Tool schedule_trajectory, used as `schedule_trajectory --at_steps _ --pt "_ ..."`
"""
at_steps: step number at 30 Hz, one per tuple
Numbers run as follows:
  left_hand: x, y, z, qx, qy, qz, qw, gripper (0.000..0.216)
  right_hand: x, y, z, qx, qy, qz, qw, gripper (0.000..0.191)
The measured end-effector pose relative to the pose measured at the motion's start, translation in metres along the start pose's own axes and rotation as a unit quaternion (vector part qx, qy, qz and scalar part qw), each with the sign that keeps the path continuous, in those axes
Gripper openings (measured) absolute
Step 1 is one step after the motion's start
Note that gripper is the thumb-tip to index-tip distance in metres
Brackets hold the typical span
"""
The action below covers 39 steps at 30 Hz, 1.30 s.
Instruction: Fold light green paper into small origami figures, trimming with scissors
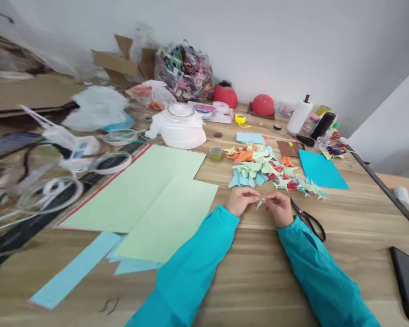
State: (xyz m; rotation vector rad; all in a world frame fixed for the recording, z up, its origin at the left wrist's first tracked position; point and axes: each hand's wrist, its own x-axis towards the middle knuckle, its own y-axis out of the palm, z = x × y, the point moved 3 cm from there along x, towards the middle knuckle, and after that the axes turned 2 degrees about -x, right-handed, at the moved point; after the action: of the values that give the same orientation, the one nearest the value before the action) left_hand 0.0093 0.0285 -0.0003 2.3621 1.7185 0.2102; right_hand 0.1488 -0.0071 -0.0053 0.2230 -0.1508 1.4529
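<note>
Fingers (pixel 252 199) of left hand (pixel 237 202) and right hand (pixel 281 210) pinching folded green paper (pixel 260 203), pink-blue packet (pixel 203 109) behind, lettering blurred

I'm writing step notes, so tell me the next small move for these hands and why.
Probably a light shaping pinch on the small pale green paper piece, the left hand steadying it while the right hand presses: both already grip it between fingertips, and it is too small here to tell whether its folds match the folded paper pieces heaped just beyond.
</note>
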Motion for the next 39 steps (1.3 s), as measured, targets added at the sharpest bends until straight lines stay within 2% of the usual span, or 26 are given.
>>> schedule_trajectory --at_steps 9,14,17,24,31,39 --pt "-0.002 0.005 0.000 -0.060 -0.010 0.002 0.998 0.026 -0.004 0.002 0.010 -0.085 -0.137 -0.005 0.987 0.010" --pt "-0.002 0.006 -0.005 0.028 0.028 0.031 0.999 0.028 -0.007 0.003 0.015 -0.151 -0.163 -0.001 0.975 0.010" --pt "0.000 0.004 -0.004 0.054 0.044 0.033 0.997 0.029 -0.007 0.002 0.012 -0.155 -0.149 0.005 0.977 0.008" --pt "0.001 -0.001 -0.004 0.076 0.060 0.037 0.995 0.028 -0.005 -0.002 0.001 -0.107 -0.019 -0.056 0.992 0.012" --pt "0.000 -0.002 -0.004 0.052 0.037 0.035 0.997 0.027 -0.005 0.001 0.008 -0.069 -0.014 -0.017 0.997 0.011" --pt "0.001 -0.003 -0.002 0.049 0.034 0.044 0.997 0.030 -0.004 0.003 0.007 -0.032 -0.007 -0.009 0.999 0.010"
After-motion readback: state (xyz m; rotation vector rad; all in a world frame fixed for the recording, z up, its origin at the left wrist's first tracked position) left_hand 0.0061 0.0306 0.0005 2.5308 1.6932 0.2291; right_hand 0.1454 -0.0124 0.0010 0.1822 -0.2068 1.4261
